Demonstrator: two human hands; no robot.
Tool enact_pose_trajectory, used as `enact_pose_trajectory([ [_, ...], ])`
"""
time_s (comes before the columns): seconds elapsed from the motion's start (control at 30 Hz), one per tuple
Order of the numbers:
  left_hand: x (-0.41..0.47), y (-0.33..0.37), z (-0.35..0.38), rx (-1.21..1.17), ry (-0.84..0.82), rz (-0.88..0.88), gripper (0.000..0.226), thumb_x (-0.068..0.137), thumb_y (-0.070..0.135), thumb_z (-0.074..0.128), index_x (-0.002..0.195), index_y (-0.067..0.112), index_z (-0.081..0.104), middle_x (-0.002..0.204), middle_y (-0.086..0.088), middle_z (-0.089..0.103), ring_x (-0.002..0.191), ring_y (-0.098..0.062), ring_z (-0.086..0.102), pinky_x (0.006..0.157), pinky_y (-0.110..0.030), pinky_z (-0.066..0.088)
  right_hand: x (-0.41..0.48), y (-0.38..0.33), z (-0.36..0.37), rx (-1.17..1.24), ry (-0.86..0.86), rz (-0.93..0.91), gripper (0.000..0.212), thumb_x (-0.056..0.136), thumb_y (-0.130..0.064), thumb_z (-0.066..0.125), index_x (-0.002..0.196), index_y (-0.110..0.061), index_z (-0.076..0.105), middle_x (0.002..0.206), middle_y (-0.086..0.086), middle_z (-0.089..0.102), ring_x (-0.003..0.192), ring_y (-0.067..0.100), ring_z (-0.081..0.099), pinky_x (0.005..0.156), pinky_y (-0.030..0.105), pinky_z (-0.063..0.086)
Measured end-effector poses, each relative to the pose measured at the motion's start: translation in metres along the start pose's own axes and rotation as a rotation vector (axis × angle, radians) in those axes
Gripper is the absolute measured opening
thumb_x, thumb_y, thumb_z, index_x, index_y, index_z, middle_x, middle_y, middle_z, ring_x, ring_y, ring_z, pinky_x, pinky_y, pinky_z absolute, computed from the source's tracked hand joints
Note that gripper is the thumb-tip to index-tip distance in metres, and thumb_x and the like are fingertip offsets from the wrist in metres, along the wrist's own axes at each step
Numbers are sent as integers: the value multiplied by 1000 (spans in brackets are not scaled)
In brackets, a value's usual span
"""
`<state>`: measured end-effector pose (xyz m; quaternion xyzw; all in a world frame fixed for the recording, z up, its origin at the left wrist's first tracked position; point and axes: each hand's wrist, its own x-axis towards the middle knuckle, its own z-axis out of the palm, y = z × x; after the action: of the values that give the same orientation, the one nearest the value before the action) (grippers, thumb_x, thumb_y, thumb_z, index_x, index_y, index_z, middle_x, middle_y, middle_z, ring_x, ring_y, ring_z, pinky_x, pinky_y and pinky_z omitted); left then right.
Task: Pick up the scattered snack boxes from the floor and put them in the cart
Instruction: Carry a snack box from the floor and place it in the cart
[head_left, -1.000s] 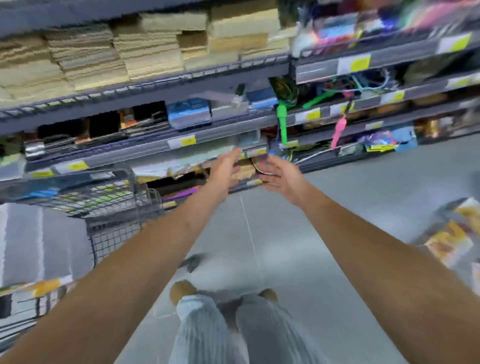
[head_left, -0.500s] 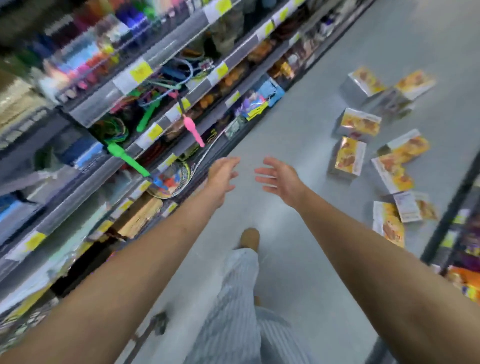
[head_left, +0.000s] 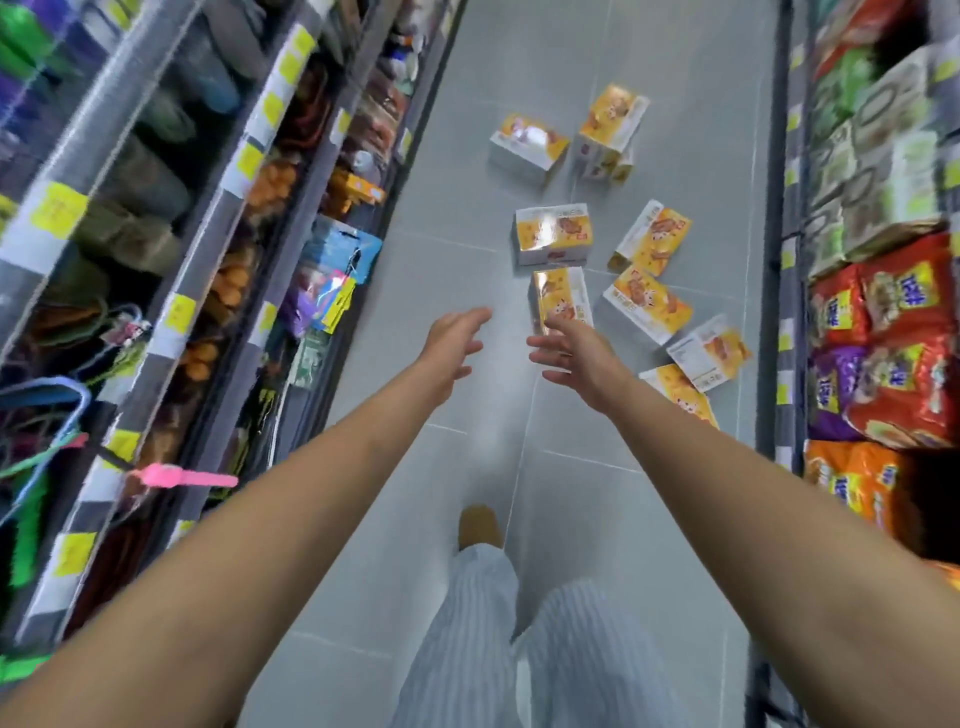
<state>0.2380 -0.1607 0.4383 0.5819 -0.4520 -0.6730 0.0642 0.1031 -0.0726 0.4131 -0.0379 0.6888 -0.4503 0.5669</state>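
Observation:
Several yellow-and-white snack boxes lie scattered on the grey tiled aisle floor ahead, among them one standing box (head_left: 553, 234), a nearer box (head_left: 560, 296) and a far pair (head_left: 525, 143). Both my arms stretch forward over the floor. My left hand (head_left: 451, 340) is empty with fingers spread, left of the boxes. My right hand (head_left: 576, 353) is also empty and spread, its fingertips overlapping the nearer box in view; whether it touches is unclear. One box (head_left: 680, 395) is partly hidden behind my right forearm. The cart is out of view.
Store shelves (head_left: 218, 218) with hanging goods and yellow price tags line the left side. Shelves of bagged snacks (head_left: 883, 332) line the right. My striped trouser legs (head_left: 483, 639) and one shoe (head_left: 478, 522) are on the floor below.
My view has swung right from the cart and left shelving to look down the aisle. The scattered boxes now lie straight ahead. Both hands stay empty and extended.

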Motion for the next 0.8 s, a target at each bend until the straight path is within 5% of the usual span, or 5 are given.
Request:
enact_pose_trajectory([
  [0.3,88,87,106,136,-109,-54,44,95,36,50,133,13,46,136,-2,50,123,-21,51,95,-37,37,85,-56,-97,115,148,47,24,91,-41,55,105,-22,60,90,-3,69,77,12,62,70,30,44],
  [0.47,149,133,163,178,-119,-115,41,95,35,50,132,17,48,117,2,50,116,-19,51,99,-37,36,148,-99,-147,100,204,100,13,93,-39,53,88,-27,57,91,-2,66,78,13,60,71,30,42],
  [0.8,288,133,237,193,-56,-240,42,97,27,48,138,16,46,114,1,54,85,-7,51,71,-23,38,300,-122,-196,51,206,181,13,95,-30,53,96,-19,59,94,1,62,75,10,55,64,26,40],
])
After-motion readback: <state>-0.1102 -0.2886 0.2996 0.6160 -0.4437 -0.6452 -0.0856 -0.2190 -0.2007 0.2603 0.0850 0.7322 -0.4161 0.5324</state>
